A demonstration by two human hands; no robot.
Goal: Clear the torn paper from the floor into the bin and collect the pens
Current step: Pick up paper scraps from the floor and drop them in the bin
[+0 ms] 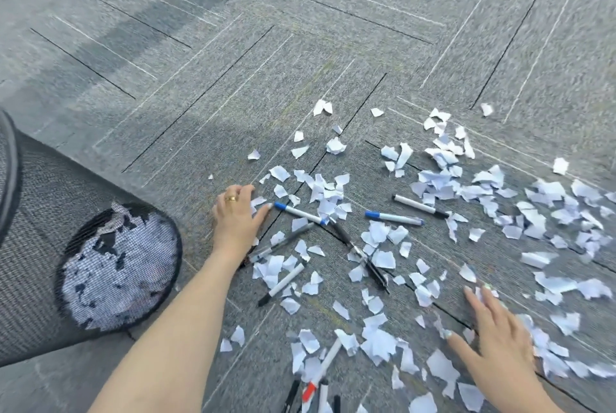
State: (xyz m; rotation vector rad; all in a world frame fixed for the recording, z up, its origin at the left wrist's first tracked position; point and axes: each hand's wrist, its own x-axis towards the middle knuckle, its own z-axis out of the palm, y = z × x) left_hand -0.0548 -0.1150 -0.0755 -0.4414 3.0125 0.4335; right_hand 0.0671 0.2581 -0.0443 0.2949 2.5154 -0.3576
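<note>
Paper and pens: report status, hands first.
Left hand open, flat on floor by blue-capped pen. Right hand open, spread over scraps. Some paper in bin; most on carpet. Pens scattered among scraps, none held.

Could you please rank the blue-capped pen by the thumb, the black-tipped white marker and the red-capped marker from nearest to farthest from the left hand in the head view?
From the left hand:
1. Blue-capped pen, right at the thumb tip.
2. Black-tipped white marker, farther right, among the paper scraps.
3. Red-capped marker, at the bottom edge.
</note>
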